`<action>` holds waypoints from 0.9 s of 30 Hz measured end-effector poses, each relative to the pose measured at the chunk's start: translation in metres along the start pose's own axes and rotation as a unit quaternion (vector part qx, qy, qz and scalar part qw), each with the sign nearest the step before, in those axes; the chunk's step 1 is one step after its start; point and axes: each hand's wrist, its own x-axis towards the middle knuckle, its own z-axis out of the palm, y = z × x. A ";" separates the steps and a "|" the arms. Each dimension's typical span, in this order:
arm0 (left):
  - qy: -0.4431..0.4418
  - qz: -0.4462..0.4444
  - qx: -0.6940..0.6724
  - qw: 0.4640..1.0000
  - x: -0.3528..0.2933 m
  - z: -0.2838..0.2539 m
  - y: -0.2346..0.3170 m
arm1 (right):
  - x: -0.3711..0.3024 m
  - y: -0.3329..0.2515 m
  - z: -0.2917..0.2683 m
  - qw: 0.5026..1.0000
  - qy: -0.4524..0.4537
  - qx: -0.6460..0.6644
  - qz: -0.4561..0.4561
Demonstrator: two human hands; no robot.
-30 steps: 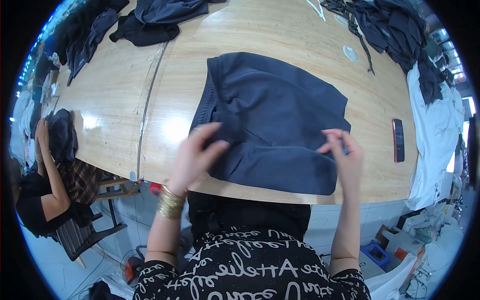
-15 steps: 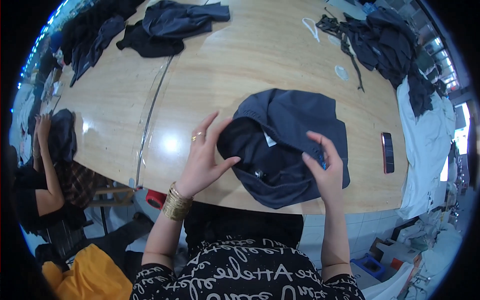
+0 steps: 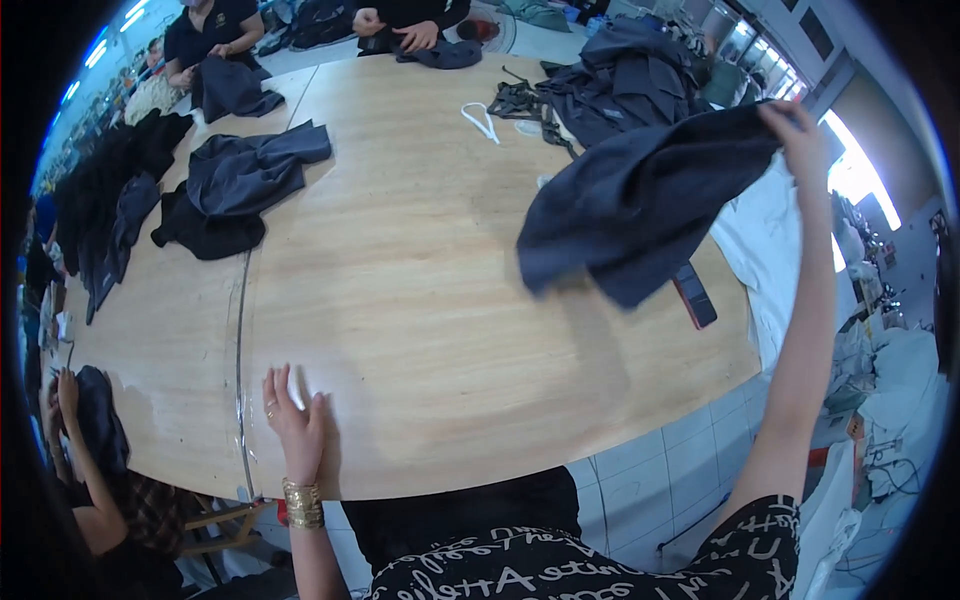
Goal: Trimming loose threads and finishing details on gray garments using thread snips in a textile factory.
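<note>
My right hand (image 3: 797,140) is raised at the far right, its fingers closed on one end of a pair of dark navy shorts (image 3: 640,205). The shorts hang out to the left from that grip, slightly blurred, above the table. Their lower edge shows a notch between two leg ends, and the cloth partly covers what lies behind. At the table's near left, my left hand (image 3: 295,425) is open, fingers spread and holding nothing. A ring and gold bangles are on that arm.
A dark clothing pile (image 3: 625,80) lies at the far right of the wooden table (image 3: 420,300), near a white loop (image 3: 480,122). A phone (image 3: 695,296) and white cloth (image 3: 765,240) are at the right. More garments (image 3: 245,170) lie left. Co-workers handle dark cloth at the far and left edges.
My right hand has lifted the shorts off the near table and carried them far right. My left hand has come away from them, down and left. The view has shifted, showing more of the far side.
</note>
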 end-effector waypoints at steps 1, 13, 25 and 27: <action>-0.005 0.009 -0.009 1.000 0.000 0.003 0.000 | 0.023 0.024 -0.027 0.999 0.043 -0.003 0.011; 0.004 0.023 0.110 0.994 0.001 0.014 -0.003 | 0.030 0.170 -0.026 0.952 0.099 -0.280 0.072; 0.002 0.018 0.069 0.997 0.004 0.000 0.008 | -0.182 0.186 0.113 0.970 -0.174 -0.146 0.089; 0.002 0.013 0.001 1.000 0.012 -0.005 0.011 | -0.203 0.147 0.134 0.975 -0.174 -0.094 0.101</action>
